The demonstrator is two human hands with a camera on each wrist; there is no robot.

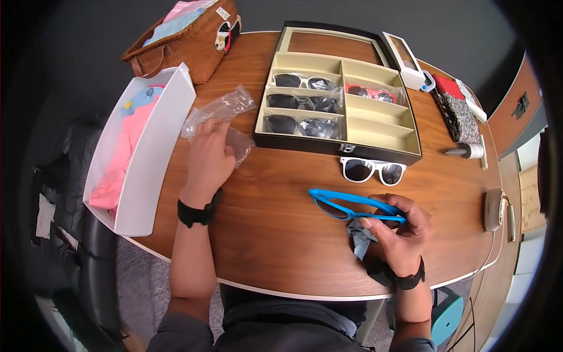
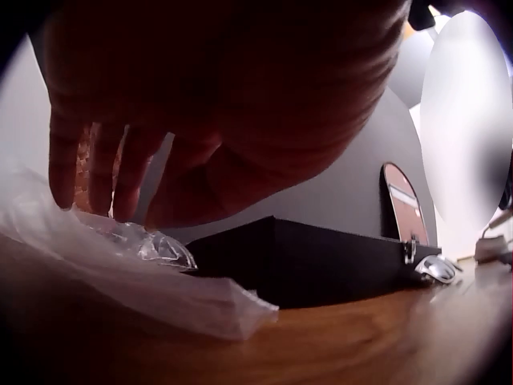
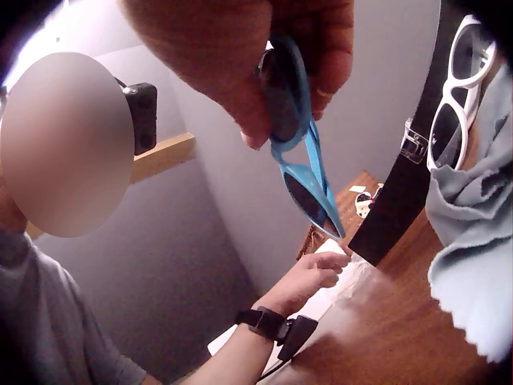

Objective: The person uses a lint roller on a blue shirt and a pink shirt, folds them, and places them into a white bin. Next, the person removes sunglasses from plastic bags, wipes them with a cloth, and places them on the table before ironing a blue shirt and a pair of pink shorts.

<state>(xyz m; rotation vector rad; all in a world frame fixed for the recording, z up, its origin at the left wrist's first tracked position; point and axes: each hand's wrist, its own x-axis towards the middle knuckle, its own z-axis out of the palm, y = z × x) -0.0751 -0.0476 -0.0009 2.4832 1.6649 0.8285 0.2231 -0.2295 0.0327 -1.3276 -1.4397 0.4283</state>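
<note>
My right hand [image 1: 406,234] pinches blue-framed sunglasses [image 1: 337,202] by one end between thumb and fingers, raised over the table, with the other end pointing left. Below them a grey-blue cloth [image 3: 473,249] lies crumpled on the wood. My left hand [image 1: 208,155] reaches over clear plastic bags [image 1: 226,108], its fingers loosely extended, the fingertips right at the film in the left wrist view. White sunglasses [image 1: 373,171] stand in front of the black display case [image 1: 272,141]. Inside the case, several bagged sunglasses [image 1: 302,104] fill the left compartments, and a red pair [image 1: 370,94] sits at right.
At left stands a white box [image 1: 149,170] with pink and blue fabric, behind it a brown basket [image 1: 205,47]. The case lid [image 1: 334,29] is folded back. A small white box [image 1: 404,61], a patterned pouch [image 1: 456,117] and a corded beige device [image 1: 494,210] line the right side.
</note>
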